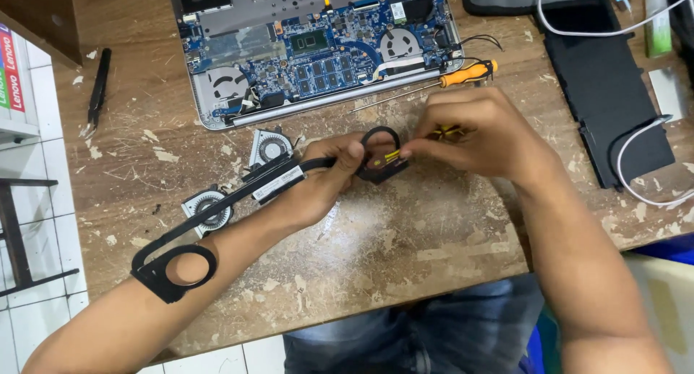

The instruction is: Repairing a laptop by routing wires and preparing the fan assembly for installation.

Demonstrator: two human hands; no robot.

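My left hand (325,175) grips a long black heat-pipe assembly (238,200) near its right ring end; its other ring (177,267) lies over my left forearm. My right hand (470,135) pinches a small yellow-tipped tool (390,157) against the black end piece of the assembly. Both hands hover just above the worn wooden table (405,229). Two small grey cooling fans (269,146) (208,209) lie on the table beside my left hand.
An opened laptop with its blue circuit board (318,52) exposed sits at the back. An orange-handled screwdriver (448,77) lies in front of it. Black tweezers (97,88) rest at left. A black flat battery (607,92) and white cables (636,171) lie at right.
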